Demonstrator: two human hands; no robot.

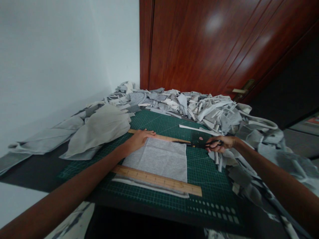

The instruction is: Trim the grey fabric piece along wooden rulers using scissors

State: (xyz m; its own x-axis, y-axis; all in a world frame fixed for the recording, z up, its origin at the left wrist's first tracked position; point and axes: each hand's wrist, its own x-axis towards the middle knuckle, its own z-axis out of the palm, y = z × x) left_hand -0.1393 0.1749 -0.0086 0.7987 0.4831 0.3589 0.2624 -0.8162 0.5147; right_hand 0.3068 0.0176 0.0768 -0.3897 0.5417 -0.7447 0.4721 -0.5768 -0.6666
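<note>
My right hand (217, 144) is closed around the handles of black scissors (196, 145). Their blades point left, along the far edge of a grey piece of fabric (163, 157). My left hand (141, 137) lies flat on that fabric's far left corner, fingers stretched towards a wooden ruler (164, 137) along the far edge. A second wooden ruler (157, 178) lies across the near part of the fabric, whose folded edge shows beyond it on my side. Whether the blades are cutting is too small to tell.
A green cutting mat (206, 179) lies under the fabric on a dark table. Heaped fabric scraps (171, 99) line the back and right. Larger grey cloth (99, 127) is piled at the left, and a thin strip (196, 129) lies behind the scissors. Beyond stands a wooden door (194, 46).
</note>
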